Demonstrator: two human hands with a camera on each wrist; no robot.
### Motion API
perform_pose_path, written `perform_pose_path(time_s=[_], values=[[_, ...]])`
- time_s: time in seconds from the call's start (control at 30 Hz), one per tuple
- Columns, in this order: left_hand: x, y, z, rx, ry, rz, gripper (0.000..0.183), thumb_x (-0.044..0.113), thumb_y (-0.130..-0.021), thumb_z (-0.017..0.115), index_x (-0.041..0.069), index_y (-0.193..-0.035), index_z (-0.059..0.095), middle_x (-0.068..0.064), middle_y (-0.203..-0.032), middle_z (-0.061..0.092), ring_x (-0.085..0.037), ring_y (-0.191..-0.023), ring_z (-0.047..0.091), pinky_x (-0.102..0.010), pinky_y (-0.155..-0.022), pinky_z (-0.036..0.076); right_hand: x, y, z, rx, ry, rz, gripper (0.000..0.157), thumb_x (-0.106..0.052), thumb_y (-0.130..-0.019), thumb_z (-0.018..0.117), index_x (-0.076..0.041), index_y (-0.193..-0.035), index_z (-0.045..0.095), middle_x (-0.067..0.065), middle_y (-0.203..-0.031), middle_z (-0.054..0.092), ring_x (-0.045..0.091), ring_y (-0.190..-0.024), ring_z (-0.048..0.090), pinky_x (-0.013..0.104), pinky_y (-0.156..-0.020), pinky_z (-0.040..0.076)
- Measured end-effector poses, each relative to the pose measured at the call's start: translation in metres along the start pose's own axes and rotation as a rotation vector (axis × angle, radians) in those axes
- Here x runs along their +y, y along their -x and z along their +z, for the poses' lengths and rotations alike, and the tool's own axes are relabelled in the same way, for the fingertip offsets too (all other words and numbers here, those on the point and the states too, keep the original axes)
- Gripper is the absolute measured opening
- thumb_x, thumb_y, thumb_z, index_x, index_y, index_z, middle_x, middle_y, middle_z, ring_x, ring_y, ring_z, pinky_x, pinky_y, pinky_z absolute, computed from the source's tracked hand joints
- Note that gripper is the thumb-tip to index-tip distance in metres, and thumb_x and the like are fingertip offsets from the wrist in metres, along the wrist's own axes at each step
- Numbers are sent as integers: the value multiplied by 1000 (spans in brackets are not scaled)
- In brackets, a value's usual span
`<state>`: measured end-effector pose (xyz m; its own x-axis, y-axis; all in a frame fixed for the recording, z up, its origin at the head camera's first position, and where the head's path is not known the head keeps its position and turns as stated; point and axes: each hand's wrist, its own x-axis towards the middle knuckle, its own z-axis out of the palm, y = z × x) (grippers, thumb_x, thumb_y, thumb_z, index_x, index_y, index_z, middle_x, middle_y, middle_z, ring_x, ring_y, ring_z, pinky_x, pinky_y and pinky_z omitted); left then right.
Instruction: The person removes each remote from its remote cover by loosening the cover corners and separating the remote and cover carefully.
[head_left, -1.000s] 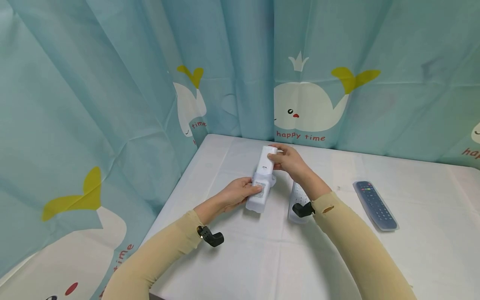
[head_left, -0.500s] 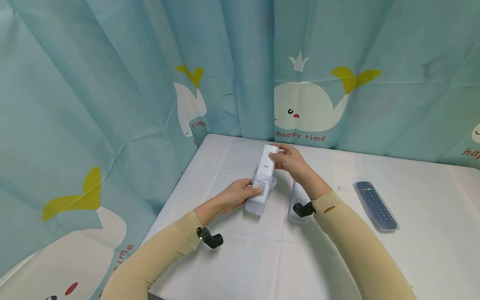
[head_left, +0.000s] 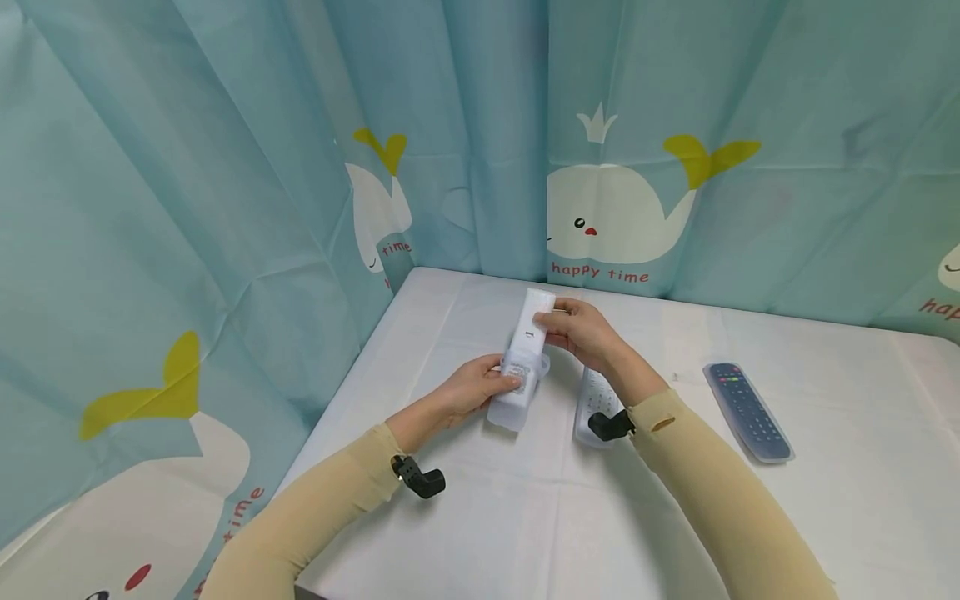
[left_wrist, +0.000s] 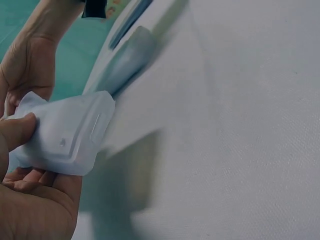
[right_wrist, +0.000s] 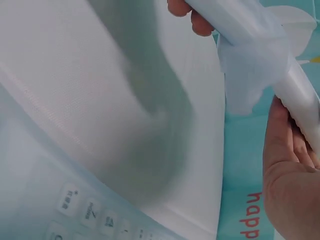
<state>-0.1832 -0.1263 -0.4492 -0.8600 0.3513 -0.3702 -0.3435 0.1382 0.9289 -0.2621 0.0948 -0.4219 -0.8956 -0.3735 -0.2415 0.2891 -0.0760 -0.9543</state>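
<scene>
A white remote control (head_left: 534,319) is held tilted above the table, back side up, its lower part inside a translucent soft cover (head_left: 508,414). Bunched cover edge shows around the remote's middle, also in the right wrist view as a loose flap (right_wrist: 252,75). My left hand (head_left: 471,387) grips the covered lower part, thumb on top over a printed label. On the bare upper part, my right hand (head_left: 588,333) pinches the remote from the right side. The closed end of the cover (left_wrist: 75,135) faces the left wrist camera. The button side is hidden.
A white remote in a translucent cover (head_left: 596,398) lies partly under my right wrist. Farther right lies a dark remote in a clear cover (head_left: 748,412). A blue whale-print curtain (head_left: 472,192) borders the white table (head_left: 480,517) at the back and left.
My right hand has shifted slightly down along the remote, away from its top end. The left hand keeps its grip on the cover, nearly still. The other remotes have not moved.
</scene>
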Motion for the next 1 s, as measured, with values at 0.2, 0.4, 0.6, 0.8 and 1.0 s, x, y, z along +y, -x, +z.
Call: perform_pose_path(time_s=[0.2, 0.4, 0.6, 0.8, 1.0], values=[[3, -1, -2, 23, 18, -6, 54, 24, -104, 63, 4, -152, 45, -12, -132, 63, -22, -116, 63, -36, -95, 53, -1, 2, 4, -37, 27, -54, 56, -7, -100, 65, 5, -149, 40, 16, -125, 59, 14, -92, 70, 29, -86, 58], [4, -2, -6, 34, -1, -95, 52, 37, -103, 64, -6, -132, 62, -6, -107, 70, -9, -85, 63, -21, -70, 53, -1, 3, 6, -30, 23, -85, 54, -6, -101, 65, 7, -147, 40, 13, -119, 63, 13, -90, 70, 27, -83, 58], [5, -1, -8, 30, 27, -167, 51, 39, -102, 66, -7, -123, 65, -8, -99, 73, -11, -81, 68, -21, -66, 55, -3, 4, 8, -26, 14, -87, 53, -4, -100, 63, 6, -148, 41, 12, -118, 62, 13, -89, 70, 28, -82, 58], [8, -2, -8, 30, 42, -180, 50, 38, -102, 65, -5, -126, 64, -10, -103, 71, -12, -80, 64, -21, -63, 53, -4, 3, 8, -18, 8, -87, 55, -5, -101, 62, 6, -150, 39, 16, -125, 59, 14, -90, 70, 28, -84, 58], [14, -4, -8, 22, 84, -156, 48, 29, -102, 66, -5, -136, 58, -14, -124, 66, -20, -107, 66, -33, -87, 57, -5, 4, 9, -18, 11, -81, 52, -3, -101, 63, 6, -147, 41, 13, -120, 61, 14, -89, 70, 29, -83, 59]])
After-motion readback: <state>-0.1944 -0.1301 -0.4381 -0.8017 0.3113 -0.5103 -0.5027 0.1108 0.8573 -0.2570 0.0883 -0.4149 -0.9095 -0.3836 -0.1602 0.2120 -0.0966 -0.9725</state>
